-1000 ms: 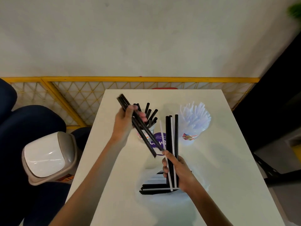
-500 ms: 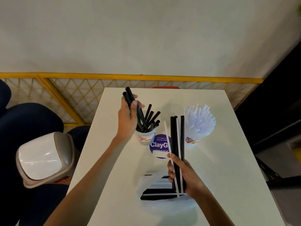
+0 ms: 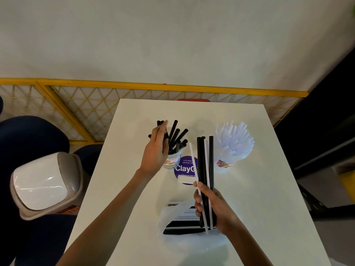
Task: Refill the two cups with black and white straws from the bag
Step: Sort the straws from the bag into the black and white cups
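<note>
Head view, only one.
- Left hand (image 3: 155, 150) at left cup (image 3: 173, 161); fingers closed loosely round few black straws (image 3: 173, 131), lower ends down among those standing in cup.
- Right hand (image 3: 211, 206) grips mixed bundle (image 3: 204, 160) upright above bag (image 3: 166, 217): black ones plus two white, by look.
- Right cup (image 3: 223, 164) crammed with white straws (image 3: 233, 139).
- Bag lies open on worktop (image 3: 259, 208), near side; more black and white straws inside.
- Judgement: well along. White cup looks full, black cup has room. Left to do: sort bundle, empty bag.
</note>
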A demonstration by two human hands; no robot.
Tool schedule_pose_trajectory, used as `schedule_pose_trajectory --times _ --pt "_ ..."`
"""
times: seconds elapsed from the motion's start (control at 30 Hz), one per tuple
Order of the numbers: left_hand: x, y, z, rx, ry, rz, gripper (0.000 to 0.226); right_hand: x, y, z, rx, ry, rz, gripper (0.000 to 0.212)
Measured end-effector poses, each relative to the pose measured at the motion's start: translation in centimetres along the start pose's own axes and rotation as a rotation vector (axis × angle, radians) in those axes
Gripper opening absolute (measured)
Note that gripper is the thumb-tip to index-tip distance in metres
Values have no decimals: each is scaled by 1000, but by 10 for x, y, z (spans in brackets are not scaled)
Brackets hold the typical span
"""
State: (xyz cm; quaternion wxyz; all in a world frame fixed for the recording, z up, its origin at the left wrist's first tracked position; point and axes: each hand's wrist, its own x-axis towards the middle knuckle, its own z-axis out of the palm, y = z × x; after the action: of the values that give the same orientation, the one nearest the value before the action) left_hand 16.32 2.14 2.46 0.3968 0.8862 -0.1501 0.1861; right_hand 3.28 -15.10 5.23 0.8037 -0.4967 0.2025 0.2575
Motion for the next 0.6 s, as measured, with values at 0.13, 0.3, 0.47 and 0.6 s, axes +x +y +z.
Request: schedule_pose_trajectory --times 0.13,0.3,0.47,0.6 --pt "0 -4 4 163 -91 41 38 -1 -1 1 -11 -13 -1 20" --pt "8 -7 8 389 -201 112 62 -2 -2 0 6 -21 -4 20" --pt "11 16 3 301 -68 71 62 -6 -4 -4 28 -25 -19 25" --pt "4 62 -1 -167 16 -137 35 -10 -8 -12 54 -1 -59 29"
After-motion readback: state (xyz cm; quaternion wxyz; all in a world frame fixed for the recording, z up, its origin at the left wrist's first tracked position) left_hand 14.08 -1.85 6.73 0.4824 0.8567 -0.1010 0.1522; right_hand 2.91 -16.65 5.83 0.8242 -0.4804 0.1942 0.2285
